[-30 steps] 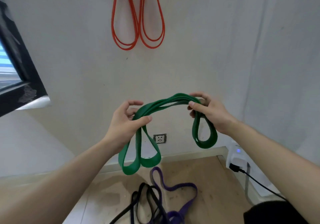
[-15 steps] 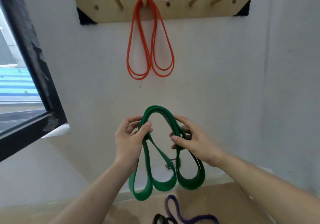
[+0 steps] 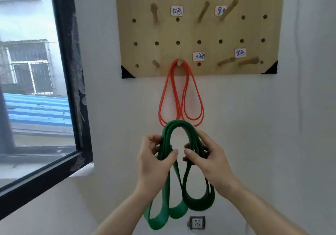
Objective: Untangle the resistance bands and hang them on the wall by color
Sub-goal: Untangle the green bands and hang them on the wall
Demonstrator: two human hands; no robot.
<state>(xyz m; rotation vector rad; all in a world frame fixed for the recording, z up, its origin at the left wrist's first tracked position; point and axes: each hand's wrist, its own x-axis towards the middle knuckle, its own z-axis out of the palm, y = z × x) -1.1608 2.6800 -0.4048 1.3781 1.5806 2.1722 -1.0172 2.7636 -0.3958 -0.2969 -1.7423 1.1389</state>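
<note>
A bundle of green resistance bands (image 3: pixel 179 194) is folded into an arch in front of the white wall, its loops hanging down below my hands. My left hand (image 3: pixel 154 164) grips the arch's left side and my right hand (image 3: pixel 207 160) grips its right side. Above them a wooden pegboard (image 3: pixel 198 35) carries several wooden pegs and small handwritten labels. Red-orange bands (image 3: pixel 181 96) hang from a peg (image 3: pixel 180 61) in the bottom row. The top of the green arch overlaps the lowest red loops.
A black-framed window (image 3: pixel 72 82) fills the left side, with its sill (image 3: pixel 80 169) jutting out at hand height. A wall socket (image 3: pixel 197 223) sits low on the wall below the green loops. Free pegs (image 3: pixel 226 64) stick out at the board's lower right.
My view has tilted up from the floor to the pegboard. Both hands have come close together and risen, bending the green bands from a wide span into a narrow arch just under the red bands.
</note>
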